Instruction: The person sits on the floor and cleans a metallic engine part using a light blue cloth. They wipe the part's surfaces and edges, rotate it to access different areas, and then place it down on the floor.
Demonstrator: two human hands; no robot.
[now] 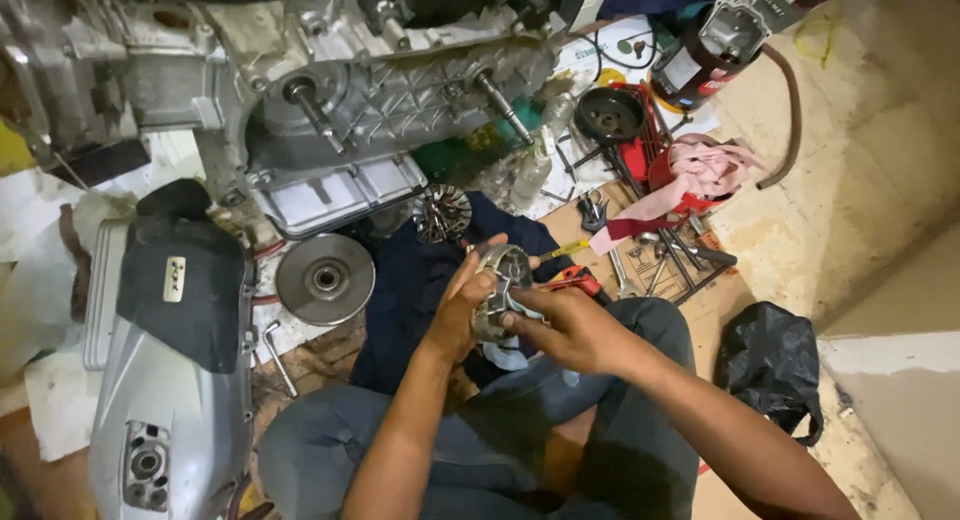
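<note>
Head view: at frame centre we clamp both hands, left hand (462, 305) and right hand (565, 325), around a metal clutch part (497, 292) (heavy, rigid, probably greasy), best held by its rim, over our lap.

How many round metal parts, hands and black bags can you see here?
Round metal parts: 3, the one held in both hands, the flat disc on the floor, the finned wheel
Hands: 2, left hand, right hand
Black bags: 1
Total: 6
</note>
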